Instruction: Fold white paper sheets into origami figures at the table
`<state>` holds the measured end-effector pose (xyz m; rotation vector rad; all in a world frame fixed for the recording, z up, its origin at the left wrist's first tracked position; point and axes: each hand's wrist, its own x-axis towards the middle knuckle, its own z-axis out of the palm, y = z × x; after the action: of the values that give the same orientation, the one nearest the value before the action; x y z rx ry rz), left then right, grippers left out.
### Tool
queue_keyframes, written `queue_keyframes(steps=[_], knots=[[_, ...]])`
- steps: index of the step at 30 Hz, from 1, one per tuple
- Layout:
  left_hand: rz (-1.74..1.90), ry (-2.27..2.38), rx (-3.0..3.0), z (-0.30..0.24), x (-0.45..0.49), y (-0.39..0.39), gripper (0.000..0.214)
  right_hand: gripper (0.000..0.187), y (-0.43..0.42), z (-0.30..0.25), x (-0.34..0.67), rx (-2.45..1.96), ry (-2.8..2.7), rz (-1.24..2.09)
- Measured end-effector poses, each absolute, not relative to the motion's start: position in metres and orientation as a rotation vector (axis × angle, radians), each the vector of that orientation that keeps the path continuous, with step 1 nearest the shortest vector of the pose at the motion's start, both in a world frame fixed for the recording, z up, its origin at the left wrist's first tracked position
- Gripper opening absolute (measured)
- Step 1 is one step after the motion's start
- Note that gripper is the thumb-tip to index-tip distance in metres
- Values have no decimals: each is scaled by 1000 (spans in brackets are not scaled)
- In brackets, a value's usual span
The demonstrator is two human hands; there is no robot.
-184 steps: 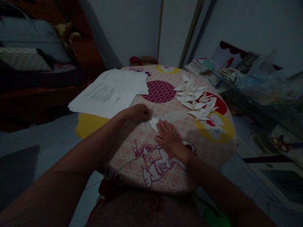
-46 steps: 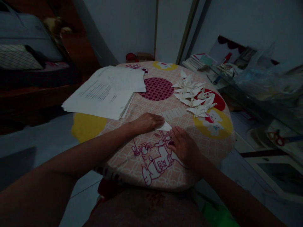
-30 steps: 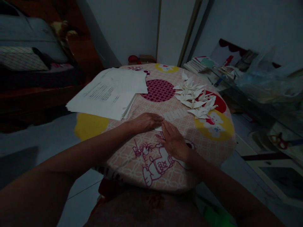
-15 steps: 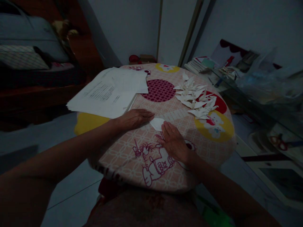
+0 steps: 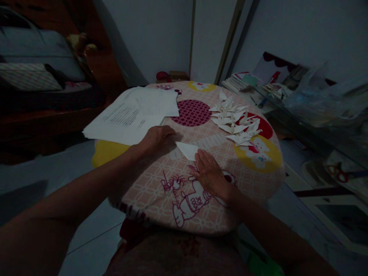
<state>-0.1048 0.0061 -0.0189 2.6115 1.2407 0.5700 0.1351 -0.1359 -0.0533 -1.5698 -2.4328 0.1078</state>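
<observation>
A small folded piece of white paper point(image 5: 187, 150) lies flat on the patterned tablecloth point(image 5: 152, 188), with a pointed tip toward the left. My right hand point(image 5: 211, 173) rests flat, its outstretched fingertips on the paper's right end. Close by the left tip is my left hand point(image 5: 157, 138), slightly raised, its fingers bent and together. The thumb and the inner side of that hand are hidden, so any grip on the tip cannot be made out. Several folded white paper cranes point(image 5: 237, 122) sit clustered at the table's right side.
A stack of printed sheets point(image 5: 129, 115) covers the table's back left. To the right, a glass-topped stand point(image 5: 287, 111) holds papers and a clear plastic bag point(image 5: 312, 92). Red-handled scissors point(image 5: 339, 172) lie lower right. Bags point(image 5: 43, 50) sit on a wooden seat at left.
My left hand has lifted and drawn back leftward, its fingers now more bent, which uncovers the paper's left tip. My right hand stays at the right end.
</observation>
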Motion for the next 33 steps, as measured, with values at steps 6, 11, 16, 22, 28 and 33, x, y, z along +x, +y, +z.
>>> queue_keyframes(steps=[6, 11, 16, 22, 28, 33], knots=[[233, 1181, 2530, -12, -54, 5, 23, 52, -135, -54, 140, -1488, -2364, 149], [95, 1057, 2362, -10, -52, 8, 16, 40, -120, -42, 148, -1454, -2153, 295], [310, 842, 2199, -2, -50, 16, 16, 20, -76, -18, 158, -1502, -1900, 630], [748, 879, 1811, 9, -42, 20, 24, 31, -46, -11, 166, -1372, -1547, 1157], [1116, 836, 1266, 0, -37, 11, 49, 35, -55, -25, 158, -1198, -1243, 1259], [1116, 831, 1261, -1, -31, 5, 40, 33, -54, -24, 156, -1162, -1271, 1270]])
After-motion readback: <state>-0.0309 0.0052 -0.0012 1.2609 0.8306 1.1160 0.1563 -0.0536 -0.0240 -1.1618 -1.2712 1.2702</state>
